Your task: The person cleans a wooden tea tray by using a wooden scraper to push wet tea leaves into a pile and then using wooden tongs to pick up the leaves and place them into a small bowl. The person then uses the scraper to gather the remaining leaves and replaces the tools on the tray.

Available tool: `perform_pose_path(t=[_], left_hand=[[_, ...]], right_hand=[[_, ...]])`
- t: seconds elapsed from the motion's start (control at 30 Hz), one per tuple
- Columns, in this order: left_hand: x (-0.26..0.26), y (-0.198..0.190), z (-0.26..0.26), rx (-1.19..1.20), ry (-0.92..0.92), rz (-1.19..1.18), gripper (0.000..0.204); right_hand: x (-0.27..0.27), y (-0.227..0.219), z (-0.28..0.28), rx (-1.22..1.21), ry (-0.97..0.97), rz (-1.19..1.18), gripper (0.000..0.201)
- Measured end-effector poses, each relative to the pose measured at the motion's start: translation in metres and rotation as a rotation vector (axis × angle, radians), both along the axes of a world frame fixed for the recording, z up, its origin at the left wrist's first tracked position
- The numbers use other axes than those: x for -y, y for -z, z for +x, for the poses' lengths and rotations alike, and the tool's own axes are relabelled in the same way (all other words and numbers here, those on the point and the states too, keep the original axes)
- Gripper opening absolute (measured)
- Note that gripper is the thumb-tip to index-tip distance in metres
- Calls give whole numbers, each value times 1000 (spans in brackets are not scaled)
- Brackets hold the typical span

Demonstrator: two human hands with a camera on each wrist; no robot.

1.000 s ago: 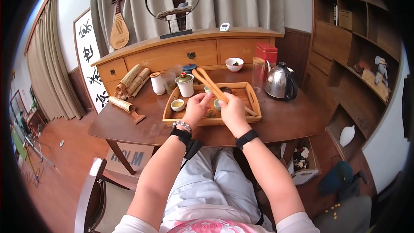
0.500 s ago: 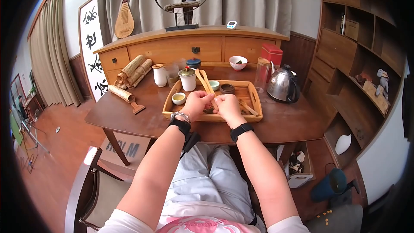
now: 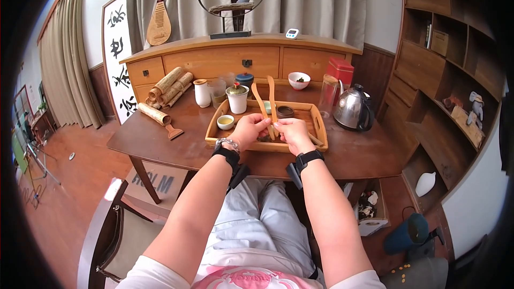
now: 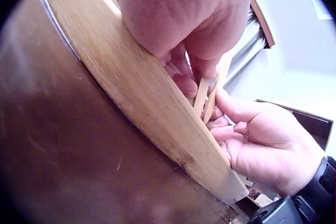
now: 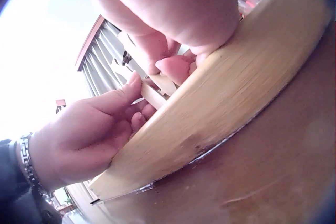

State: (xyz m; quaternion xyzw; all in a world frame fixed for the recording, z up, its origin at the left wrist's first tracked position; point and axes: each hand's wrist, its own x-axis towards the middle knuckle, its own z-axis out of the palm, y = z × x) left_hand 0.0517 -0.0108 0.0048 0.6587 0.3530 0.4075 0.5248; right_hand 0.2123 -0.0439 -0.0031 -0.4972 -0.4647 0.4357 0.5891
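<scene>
The head view looks forward and down from above the lap onto the tray (image 3: 214, 126), taking in the whole table (image 3: 155, 147) and the room behind. Both wrist views sit low, just outside the tray's (image 4: 142, 98) near wall, angled upward — very close. Each shows that wall (image 5: 231, 92) and the opposite hand, a part the head view shares.

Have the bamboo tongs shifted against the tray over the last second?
Yes. The bamboo tongs now stand nearly upright over the wooden tray, swung back from their earlier lean toward the white lidded cup. Both the left hand and the right hand pinch them.
</scene>
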Motion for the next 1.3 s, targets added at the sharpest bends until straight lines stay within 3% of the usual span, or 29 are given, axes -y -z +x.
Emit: perform_pose_path(t=[0.23, 0.33, 0.83, 1.3], left_hand=[[3, 2, 2, -4, -70, 23, 21], [6, -1, 1, -35, -74, 46, 22], [8, -2, 0, -48, -91, 43, 24], [7, -2, 1, -66, -96, 64, 25]], right_hand=[[0, -3, -8, 160, 71, -29, 17], [1, -4, -8, 8, 29, -34, 11], [1, -4, -7, 196, -21, -12, 12], [0, -3, -5, 113, -37, -26, 13]])
